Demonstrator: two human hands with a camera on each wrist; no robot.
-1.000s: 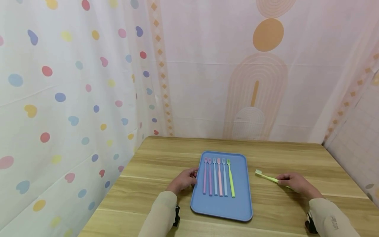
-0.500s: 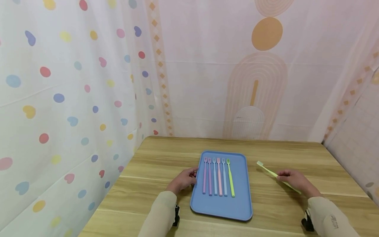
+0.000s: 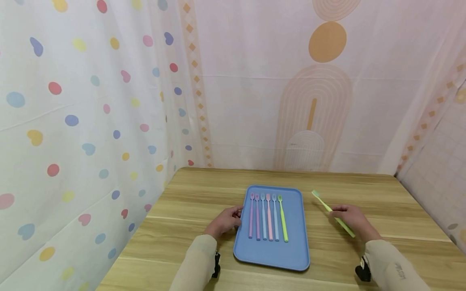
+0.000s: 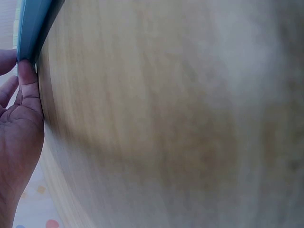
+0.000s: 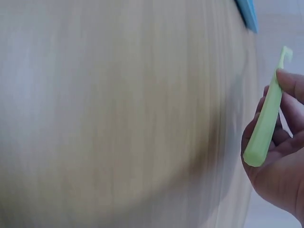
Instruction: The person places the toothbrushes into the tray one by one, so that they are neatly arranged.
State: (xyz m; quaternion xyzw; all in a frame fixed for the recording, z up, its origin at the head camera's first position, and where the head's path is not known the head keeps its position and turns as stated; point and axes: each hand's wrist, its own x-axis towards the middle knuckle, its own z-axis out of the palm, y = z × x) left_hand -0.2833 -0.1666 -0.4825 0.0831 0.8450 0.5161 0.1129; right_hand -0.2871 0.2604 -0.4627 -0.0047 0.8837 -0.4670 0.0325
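Note:
My left hand [image 3: 226, 220] holds the left edge of a blue tray [image 3: 271, 256], its fingertips at the rim; in the left wrist view the tray's edge [image 4: 32, 33] meets the thumb and a finger. In the tray lie several toothbrushes side by side, heads away from me: two purple ones, a pink toothbrush [image 3: 270, 222], pale blue ones and, rightmost, a green toothbrush [image 3: 284, 222]. To the tray's right, my right hand [image 3: 351, 218] pinches a yellow-green toothbrush [image 3: 344, 227] between thumb and fingers, above the table. Its pale head points up-left, toward the tray; the handle end shows in the right wrist view.
The wooden table [image 3: 174, 246] carries the tray near its middle. Bare wood lies between the tray and my right hand. Inside the tray, a bare strip runs right of the green toothbrush. Patterned curtains [image 3: 240, 121] hang behind the table and at the left.
My right hand has lifted the yellow-green toothbrush off the table and moved left toward the tray, its head swinging upward. The left hand and tray have stayed in place.

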